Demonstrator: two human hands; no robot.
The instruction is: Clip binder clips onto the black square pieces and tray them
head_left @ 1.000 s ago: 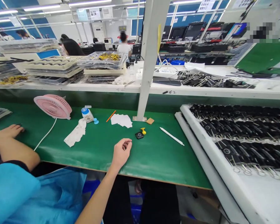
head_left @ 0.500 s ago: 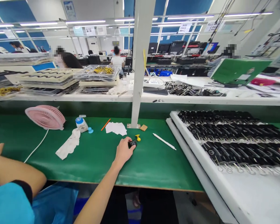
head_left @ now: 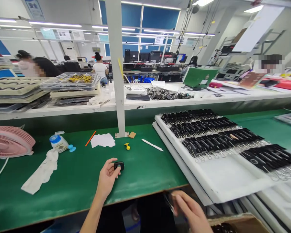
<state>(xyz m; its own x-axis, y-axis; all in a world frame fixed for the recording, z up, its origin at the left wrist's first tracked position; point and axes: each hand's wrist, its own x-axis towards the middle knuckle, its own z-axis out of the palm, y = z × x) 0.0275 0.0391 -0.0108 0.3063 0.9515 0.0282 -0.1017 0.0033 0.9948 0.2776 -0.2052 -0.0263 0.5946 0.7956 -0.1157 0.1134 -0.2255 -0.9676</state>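
Observation:
My left hand (head_left: 106,177) holds a small black oval device (head_left: 119,166) with a round button on the green mat, thumb at its lower edge. Below the mat's front edge, my right hand (head_left: 190,210) is closed around a dark thing with a thin wire-like metal part (head_left: 170,203), blurred by motion. Beyond my left hand lie a yellow knobbed piece (head_left: 127,146), a tan block (head_left: 132,135) and a white pen-like stick (head_left: 152,145).
To the right, a white tray (head_left: 223,189) bears rows of black clips (head_left: 201,127). White paper (head_left: 103,140), an orange stick (head_left: 90,138), a blue-capped bottle (head_left: 59,143), crumpled tissue (head_left: 42,171) and a pink fan (head_left: 11,141) lie leftward. A post (head_left: 120,97) rises behind.
The view has turned right. My left hand and the black device are nearer the mat's front edge. My right hand has come into view; another person's arm at the left has left it.

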